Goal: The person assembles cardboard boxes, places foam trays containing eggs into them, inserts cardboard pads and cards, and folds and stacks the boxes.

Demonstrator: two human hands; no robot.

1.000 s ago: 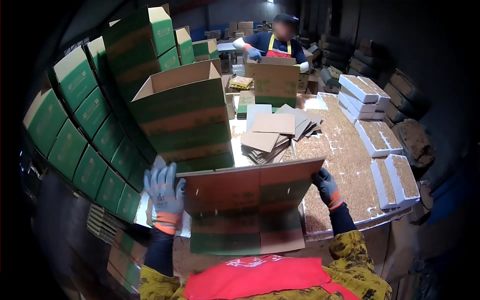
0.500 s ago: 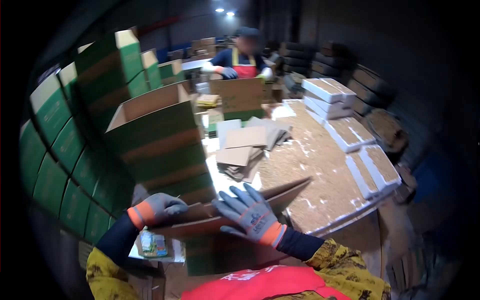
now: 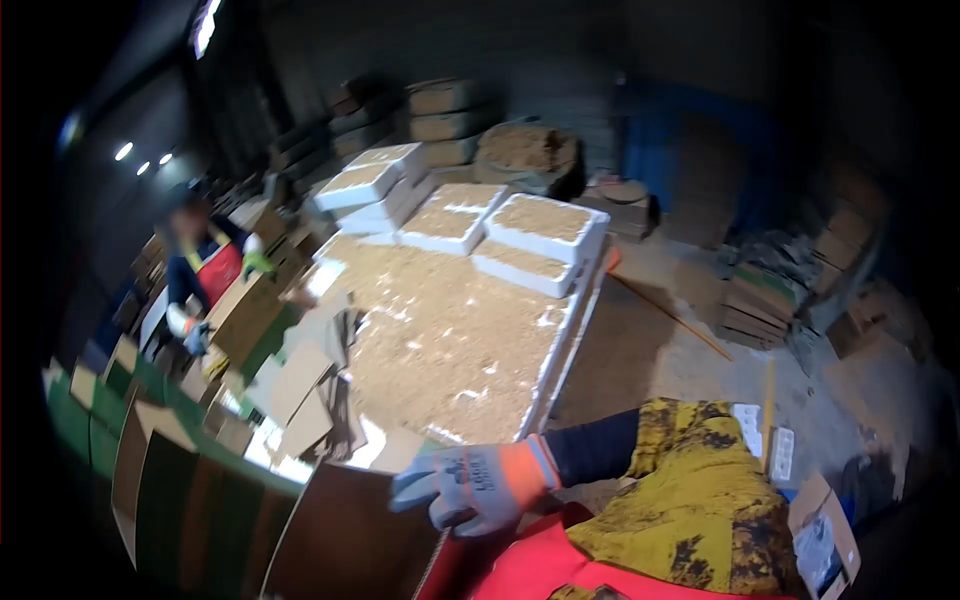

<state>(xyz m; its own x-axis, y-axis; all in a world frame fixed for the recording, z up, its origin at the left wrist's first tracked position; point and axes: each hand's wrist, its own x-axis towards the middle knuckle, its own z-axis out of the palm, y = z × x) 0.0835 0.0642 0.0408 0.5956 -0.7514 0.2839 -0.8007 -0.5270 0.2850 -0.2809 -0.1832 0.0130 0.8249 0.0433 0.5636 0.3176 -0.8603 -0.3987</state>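
My right hand (image 3: 465, 488), in a grey glove with an orange cuff, grips the upper rim of an open cardboard box (image 3: 345, 535) at the bottom of the view. Its fingers reach over the brown inner side and the thumb lies near the corner edge. The lower part of this box is cut off by the frame. My left hand is out of the picture. Left of the box stand more open green-and-brown cartons (image 3: 190, 500).
A wide bed of sawdust-like material (image 3: 440, 340) lies ahead, with white foam trays (image 3: 540, 225) at its far side. Cardboard sheets (image 3: 300, 390) lie at its left. A co-worker (image 3: 210, 265) handles a carton. An orange pole (image 3: 670, 318) lies on the floor at right.
The view has swung to the right, so the co-worker and sawdust bed appear further left. My left hand has left the frame. My right hand has gone from spread fingers to gripping the box rim.
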